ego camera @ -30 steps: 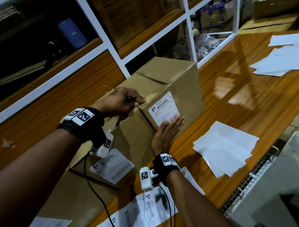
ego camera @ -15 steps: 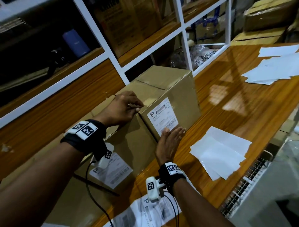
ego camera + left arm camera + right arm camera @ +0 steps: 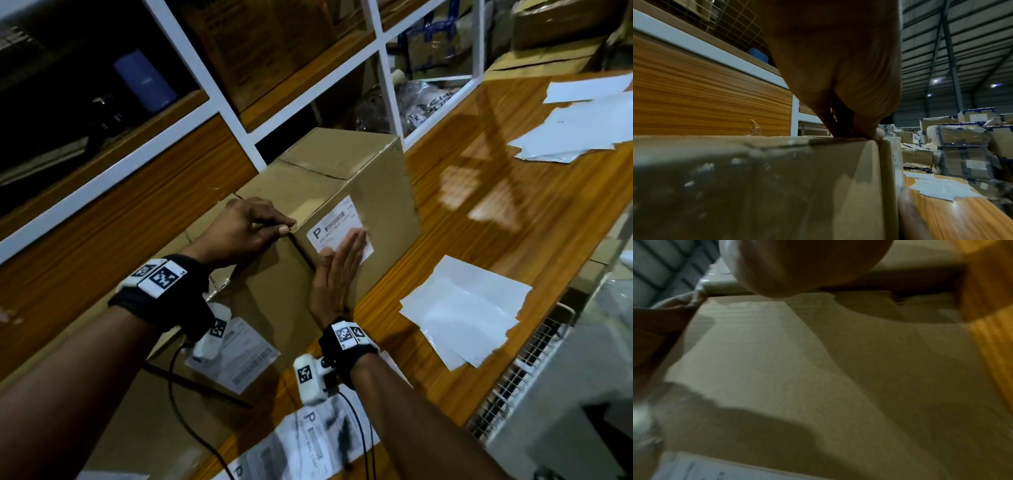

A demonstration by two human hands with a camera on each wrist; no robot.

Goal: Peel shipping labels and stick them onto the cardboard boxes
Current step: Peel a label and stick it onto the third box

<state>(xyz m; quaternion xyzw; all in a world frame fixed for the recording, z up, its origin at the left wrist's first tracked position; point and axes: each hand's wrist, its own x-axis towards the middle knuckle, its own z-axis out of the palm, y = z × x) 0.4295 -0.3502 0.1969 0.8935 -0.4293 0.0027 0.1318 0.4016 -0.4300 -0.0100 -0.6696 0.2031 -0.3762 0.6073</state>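
Observation:
A tall cardboard box (image 3: 346, 171) stands on the wooden counter, with a white shipping label (image 3: 334, 224) stuck on its near side. My right hand (image 3: 342, 263) lies flat with straight fingers over the label's lower part. My left hand (image 3: 251, 229) sits on the box's top near corner, fingers curled and thumb along the edge. In the left wrist view the fingertips (image 3: 865, 131) bear down on the box (image 3: 777, 178) at that corner. The right wrist view is blurred: plain cardboard (image 3: 818, 369) under the palm (image 3: 797, 264).
A lower box (image 3: 137, 428) with its own label (image 3: 239, 353) lies at front left. Printed label sheets (image 3: 308, 445) sit at the counter's front edge. White backing papers (image 3: 462, 308) and more papers (image 3: 582, 126) lie to the right. A white-framed shelf (image 3: 219, 99) rises behind.
My right hand has slid up from under the label onto its lower half. The left hand has stayed on the box's corner.

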